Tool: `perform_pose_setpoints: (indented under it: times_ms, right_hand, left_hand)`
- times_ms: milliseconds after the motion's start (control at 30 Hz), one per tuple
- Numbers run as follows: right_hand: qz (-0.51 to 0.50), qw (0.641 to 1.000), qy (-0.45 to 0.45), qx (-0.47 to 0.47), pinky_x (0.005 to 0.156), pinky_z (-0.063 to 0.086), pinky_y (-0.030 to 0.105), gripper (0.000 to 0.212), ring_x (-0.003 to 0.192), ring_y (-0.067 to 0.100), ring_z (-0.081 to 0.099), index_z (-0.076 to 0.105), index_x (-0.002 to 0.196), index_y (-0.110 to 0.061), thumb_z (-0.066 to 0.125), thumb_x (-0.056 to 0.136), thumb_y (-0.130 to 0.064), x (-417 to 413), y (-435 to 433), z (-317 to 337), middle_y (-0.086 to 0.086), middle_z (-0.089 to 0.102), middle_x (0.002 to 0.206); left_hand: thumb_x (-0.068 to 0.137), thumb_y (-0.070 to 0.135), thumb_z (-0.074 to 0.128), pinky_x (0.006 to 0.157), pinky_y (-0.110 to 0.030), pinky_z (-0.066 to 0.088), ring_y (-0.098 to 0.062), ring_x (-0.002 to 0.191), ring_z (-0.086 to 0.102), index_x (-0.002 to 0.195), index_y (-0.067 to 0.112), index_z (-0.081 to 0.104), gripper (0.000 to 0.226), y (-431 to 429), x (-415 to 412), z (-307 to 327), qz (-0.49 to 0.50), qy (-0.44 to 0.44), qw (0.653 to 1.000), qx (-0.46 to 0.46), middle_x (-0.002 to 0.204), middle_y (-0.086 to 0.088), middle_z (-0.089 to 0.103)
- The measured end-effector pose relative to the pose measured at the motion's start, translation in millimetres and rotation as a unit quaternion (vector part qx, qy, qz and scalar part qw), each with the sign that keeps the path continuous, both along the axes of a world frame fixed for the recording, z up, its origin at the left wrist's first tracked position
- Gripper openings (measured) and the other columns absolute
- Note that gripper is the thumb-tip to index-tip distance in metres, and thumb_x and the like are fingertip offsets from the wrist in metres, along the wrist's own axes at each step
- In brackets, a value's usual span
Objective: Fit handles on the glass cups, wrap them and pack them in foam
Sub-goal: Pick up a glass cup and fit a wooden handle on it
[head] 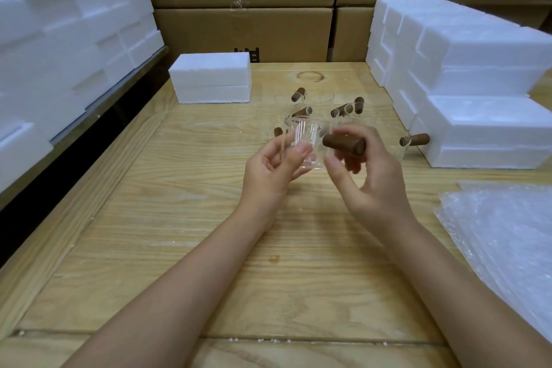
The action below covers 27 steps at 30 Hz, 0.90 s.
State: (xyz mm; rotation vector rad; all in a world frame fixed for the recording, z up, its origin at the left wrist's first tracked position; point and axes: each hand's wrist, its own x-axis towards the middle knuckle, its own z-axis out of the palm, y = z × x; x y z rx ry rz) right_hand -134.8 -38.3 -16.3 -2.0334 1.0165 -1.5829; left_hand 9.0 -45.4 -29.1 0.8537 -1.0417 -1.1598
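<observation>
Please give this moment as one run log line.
step: handle fitting | left hand: holds glass cup | right hand: holds wooden handle

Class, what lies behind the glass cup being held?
Behind the held glass cup, more cups with brown handles stand on the table, then cardboard boxes. The right hand hides some; count unclear.

2 hands: left hand [270, 169], right hand [375, 179]. 7 brown handles [344, 145]. 4 cardboard boxes [245, 34]. 1 bubble-wrap pile [504, 236]. Can't count: glass cups [304, 140], foam blocks [209, 75].
</observation>
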Motion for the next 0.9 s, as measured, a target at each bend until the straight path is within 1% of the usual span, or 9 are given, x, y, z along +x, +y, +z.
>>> perform_pose_setpoints:
  times_ms: [133, 267, 400, 467, 567, 667, 767, 833, 900]
  right_hand:
    - [-0.056, 0.998, -0.018, -0.036, 0.061, 0.046, 0.017, 0.012, 0.070, 0.006, 0.059, 0.053, 0.098, -0.020, 0.060, 0.089, -0.025, -1, 0, 1, -0.016, 0.060, 0.079]
    - [-0.093, 0.991, -0.094, -0.011, 0.054, 0.038, 0.010, 0.013, 0.058, 0.002, 0.056, 0.050, 0.077, -0.025, 0.054, 0.089, -0.029, 0, -2, 4, -0.010, 0.056, 0.057]
    - [-0.105, 0.972, -0.190, 0.086, 0.052, 0.037, 0.014, 0.030, 0.051, -0.004, 0.054, 0.049, 0.069, -0.017, 0.042, 0.096, -0.026, 4, -4, 6, -0.019, 0.057, 0.054]
    - [-0.102, 0.951, -0.250, 0.150, 0.048, 0.034, 0.019, 0.033, 0.043, -0.001, 0.047, 0.050, 0.067, -0.017, 0.039, 0.096, -0.025, 4, -6, 9, -0.017, 0.056, 0.050]
    - [-0.077, 0.894, -0.329, 0.296, 0.038, 0.021, 0.016, 0.034, 0.034, 0.005, 0.024, 0.045, 0.063, -0.014, 0.037, 0.096, -0.016, 0, -10, 12, -0.010, 0.040, 0.040]
    - [-0.063, 0.865, -0.334, 0.370, 0.036, 0.016, 0.014, 0.038, 0.034, 0.007, 0.017, 0.045, 0.059, -0.014, 0.037, 0.096, -0.016, -3, -11, 12, -0.007, 0.028, 0.041]
    - [-0.075, 0.887, -0.312, 0.332, 0.037, 0.018, 0.016, 0.036, 0.034, 0.006, 0.020, 0.049, 0.062, -0.013, 0.037, 0.095, -0.014, -1, -10, 11, -0.007, 0.037, 0.040]
    - [-0.098, 0.921, -0.270, 0.262, 0.040, 0.025, 0.020, 0.046, 0.036, 0.002, 0.031, 0.054, 0.052, -0.023, 0.038, 0.095, -0.014, 1, -8, 10, -0.012, 0.048, 0.043]
    - [-0.120, 0.950, -0.229, 0.173, 0.047, 0.032, 0.017, 0.047, 0.042, -0.002, 0.045, 0.047, 0.051, -0.026, 0.041, 0.096, -0.015, 2, -5, 11, -0.015, 0.052, 0.048]
  left_hand:
    - [0.070, 0.029, 0.075, 0.075, -0.025, 0.057, -0.009, 0.080, 0.070, 0.107, 0.008, 0.061, 0.045, 1, -4, -1, 0.005, -0.040, 0.999, -0.007, 0.088, -0.003, 0.073]
    - [0.060, 0.023, 0.082, 0.073, -0.018, 0.053, -0.003, 0.084, 0.068, 0.099, 0.021, 0.051, 0.049, 4, -12, -3, 0.041, -0.093, 0.994, -0.036, 0.089, 0.010, 0.072]
    - [0.054, 0.037, 0.083, 0.081, -0.022, 0.053, -0.011, 0.092, 0.066, 0.097, 0.025, 0.044, 0.059, 11, -20, -5, 0.089, -0.161, 0.978, -0.103, 0.103, 0.004, 0.062]
    - [0.057, 0.032, 0.087, 0.086, -0.025, 0.053, -0.014, 0.094, 0.064, 0.100, 0.021, 0.043, 0.062, 11, -19, -7, 0.114, -0.216, 0.958, -0.150, 0.105, 0.003, 0.059]
    - [0.060, 0.021, 0.090, 0.091, -0.028, 0.051, -0.020, 0.096, 0.059, 0.110, 0.006, 0.044, 0.069, 10, -15, -10, 0.150, -0.303, 0.914, -0.223, 0.110, -0.007, 0.054]
    - [0.061, 0.015, 0.090, 0.087, -0.026, 0.052, -0.019, 0.094, 0.056, 0.110, -0.005, 0.047, 0.069, 8, -13, -13, 0.161, -0.340, 0.893, -0.248, 0.108, -0.007, 0.050]
    - [0.059, 0.028, 0.090, 0.074, -0.023, 0.050, -0.014, 0.082, 0.057, 0.105, 0.014, 0.046, 0.065, 10, -15, -9, 0.158, -0.312, 0.915, -0.199, 0.101, 0.000, 0.056]
    - [0.056, 0.036, 0.087, 0.068, -0.019, 0.047, -0.011, 0.077, 0.058, 0.096, 0.028, 0.042, 0.060, 12, -18, -4, 0.153, -0.271, 0.938, -0.152, 0.096, 0.005, 0.057]
    - [0.052, 0.042, 0.085, 0.066, -0.021, 0.048, -0.011, 0.080, 0.063, 0.090, 0.031, 0.041, 0.059, 13, -20, 0, 0.123, -0.216, 0.963, -0.102, 0.095, 0.003, 0.061]
